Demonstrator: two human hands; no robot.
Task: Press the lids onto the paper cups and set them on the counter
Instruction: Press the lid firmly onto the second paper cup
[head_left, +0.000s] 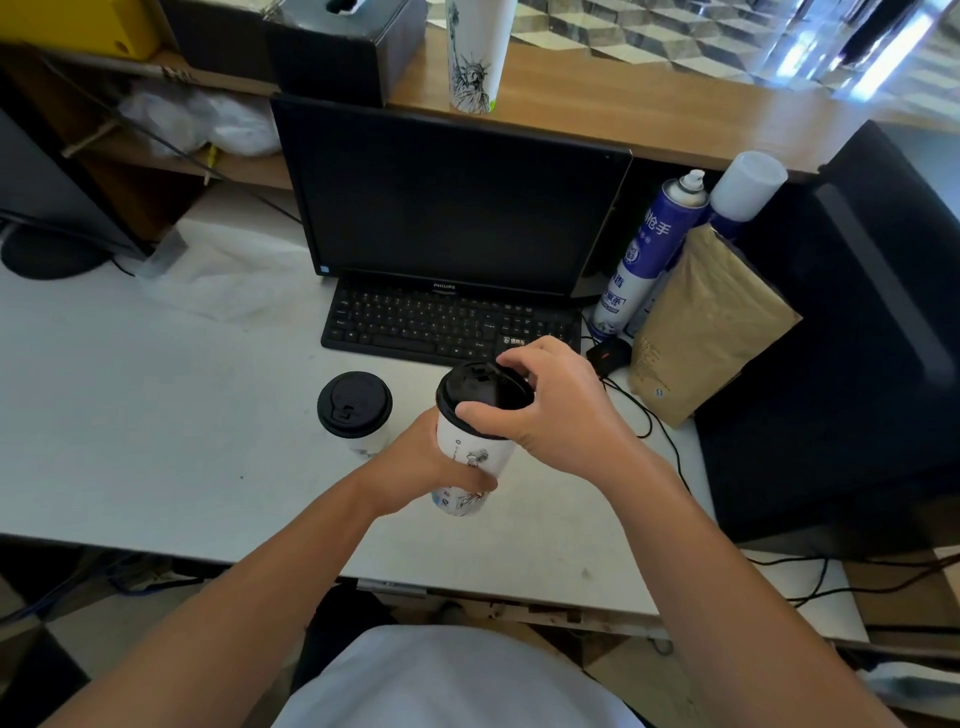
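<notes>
A white printed paper cup (475, 457) is held above the desk by my left hand (415, 462), which wraps its lower body. My right hand (561, 410) grips the black lid (480, 392) on the cup's rim, thumb on the near edge and fingers over the far edge. A second paper cup with a black lid (354, 405) stands upright on the white desk (182, 415), just left of the held cup. A stack of white printed cups (475, 52) stands on the raised wooden counter (649, 104) behind the monitor.
A black monitor (452, 197) and keyboard (447, 322) sit right behind the cups. Two blue spray cans (649, 249), a brown paper bag (701, 322) and a mouse (608, 356) crowd the right. A black box (332, 47) sits on the counter's left.
</notes>
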